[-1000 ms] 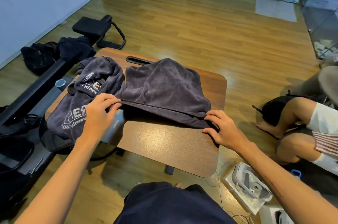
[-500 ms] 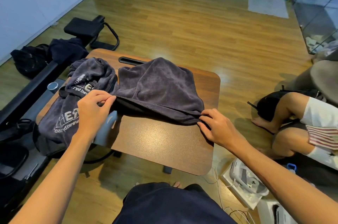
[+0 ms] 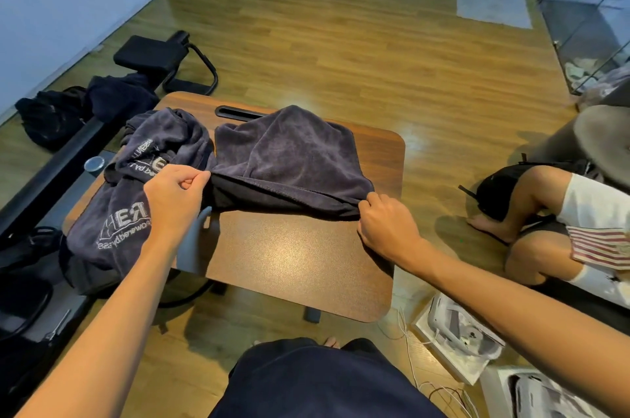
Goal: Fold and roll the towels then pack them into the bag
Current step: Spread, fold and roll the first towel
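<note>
The dark grey towel (image 3: 289,151) lies in the middle of the brown surface (image 3: 300,257), its near hem stretched left to right between the two hands. The left hand (image 3: 174,194) pinches the hem's left corner, and the right hand (image 3: 385,223) pinches the right corner, low near the surface. So the towel's long axis runs across the person, and the loose bulk lies beyond both hands. A fold likely carries this hem away, over the bulk. The printed bag (image 3: 122,213) slumps at the surface's left edge, just beside the left hand.
</note>
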